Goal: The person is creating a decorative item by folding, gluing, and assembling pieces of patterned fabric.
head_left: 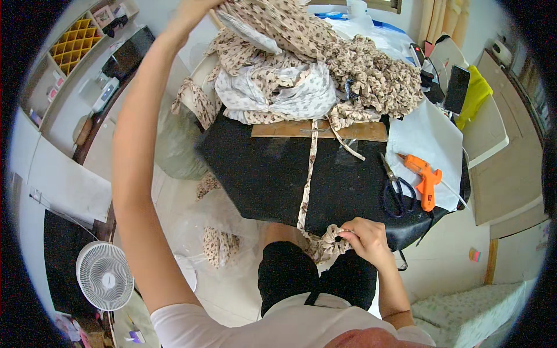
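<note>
My left hand (200, 8) is raised at the top edge, closed on the beige leopard-like printed fabric (272, 23), its fingertips partly out of sight. My right hand (365, 238) pinches a gathered, ruffled strip (325, 243) below the black work surface's (261, 180) front edge, over my lap. A narrow printed strip (310, 168) runs from the fabric pile down to that ruffle. White patterned cloth (267, 95) and bunched ruffles (371, 75) lie in the pile, above a wooden ruler-like strip (278, 130).
Dark-handled scissors (397, 194) and an orange glue gun (429, 185) lie on a white sheet (423, 136) at the right. A phone (456, 87) stands near yellow cloth (473, 104). A white fan (107, 275) and bagged fabric (217, 243) are low on the left.
</note>
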The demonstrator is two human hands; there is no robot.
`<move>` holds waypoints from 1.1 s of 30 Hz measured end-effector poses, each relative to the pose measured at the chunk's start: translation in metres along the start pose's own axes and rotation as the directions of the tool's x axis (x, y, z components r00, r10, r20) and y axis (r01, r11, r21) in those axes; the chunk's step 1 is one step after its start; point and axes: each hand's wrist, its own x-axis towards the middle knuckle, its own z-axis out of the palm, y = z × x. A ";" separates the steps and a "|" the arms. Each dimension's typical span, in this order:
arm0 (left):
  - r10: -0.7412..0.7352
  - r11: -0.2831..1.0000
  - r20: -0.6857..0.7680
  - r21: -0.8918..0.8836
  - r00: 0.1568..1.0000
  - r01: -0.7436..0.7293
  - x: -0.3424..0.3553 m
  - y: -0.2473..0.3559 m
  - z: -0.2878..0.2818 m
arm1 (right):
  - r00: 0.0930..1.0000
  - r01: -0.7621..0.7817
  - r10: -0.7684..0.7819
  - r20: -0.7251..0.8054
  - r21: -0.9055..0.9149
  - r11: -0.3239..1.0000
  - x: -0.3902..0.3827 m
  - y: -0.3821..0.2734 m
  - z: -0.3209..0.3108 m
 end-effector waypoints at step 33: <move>-0.062 0.943 0.815 -0.142 0.576 0.302 -0.365 0.004 0.037 | 0.928 0.059 -0.222 0.300 0.469 0.881 0.012 -0.081 0.054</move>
